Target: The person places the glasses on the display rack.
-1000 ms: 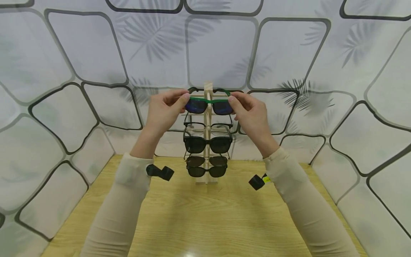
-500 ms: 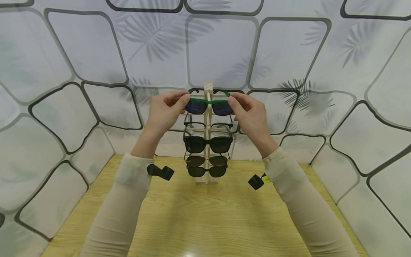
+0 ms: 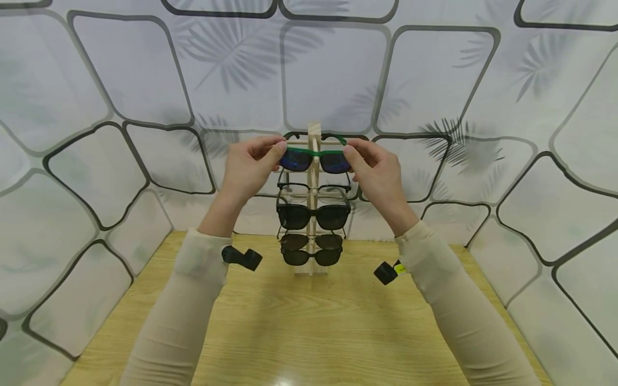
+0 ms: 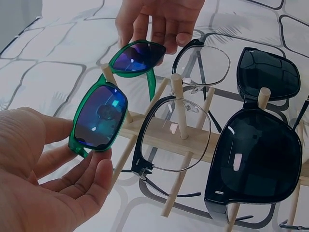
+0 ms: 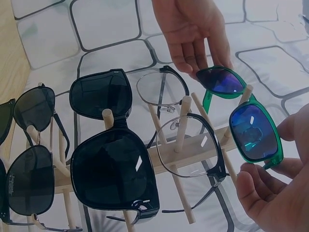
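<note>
Green-framed sunglasses [image 3: 296, 160] with blue mirrored lenses sit at the top of a wooden glasses rack [image 3: 314, 131]. My left hand [image 3: 248, 169] pinches their left end between thumb and fingers. At the right end, my right hand [image 3: 379, 174] pinches the frame the same way. The left wrist view shows a rack peg at the bridge between the two blue lenses [image 4: 100, 116]. Directly below are clear-lens glasses with dark upper rims [image 5: 217, 166]. Large black sunglasses [image 3: 292, 217] hang under those.
Two more pairs of dark sunglasses, an upper pair [image 3: 293, 242] and a lower pair [image 3: 296, 259], occupy the bottom of the rack. The rack stands on a wood-grain table [image 3: 309, 332]. Patterned cloth walls [image 3: 333, 69] enclose the back and both sides.
</note>
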The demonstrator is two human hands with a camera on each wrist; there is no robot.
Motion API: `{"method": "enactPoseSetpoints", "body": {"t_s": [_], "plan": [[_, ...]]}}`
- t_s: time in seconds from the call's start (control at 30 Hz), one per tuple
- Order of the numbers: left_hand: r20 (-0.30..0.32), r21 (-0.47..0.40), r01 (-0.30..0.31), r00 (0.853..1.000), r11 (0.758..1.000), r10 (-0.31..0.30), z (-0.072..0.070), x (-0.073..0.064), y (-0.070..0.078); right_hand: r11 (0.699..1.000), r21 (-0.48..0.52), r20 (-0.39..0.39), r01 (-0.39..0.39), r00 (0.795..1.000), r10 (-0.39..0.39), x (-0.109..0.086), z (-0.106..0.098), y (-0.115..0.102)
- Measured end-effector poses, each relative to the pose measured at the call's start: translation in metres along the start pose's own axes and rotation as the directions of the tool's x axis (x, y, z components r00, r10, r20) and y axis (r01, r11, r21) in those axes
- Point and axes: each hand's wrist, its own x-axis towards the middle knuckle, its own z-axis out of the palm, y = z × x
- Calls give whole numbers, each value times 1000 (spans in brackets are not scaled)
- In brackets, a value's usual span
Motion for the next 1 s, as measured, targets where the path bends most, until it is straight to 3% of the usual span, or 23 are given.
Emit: {"method": "enactPoseSetpoints", "body": {"t_s": [0.7, 0.87, 1.0], "plan": [[15, 36, 7, 1000, 999, -7, -3, -2, 1, 999, 36, -5, -39, 999, 39, 0, -3, 3], [-28, 56, 23, 999, 998, -22, -10, -7, -4, 996, 52, -21, -66, 998, 67, -1, -8, 10], [-64, 145, 17, 998, 989, -8, -18, -14, -18, 993, 11, -21, -120, 993, 120, -6, -14, 19]]}}
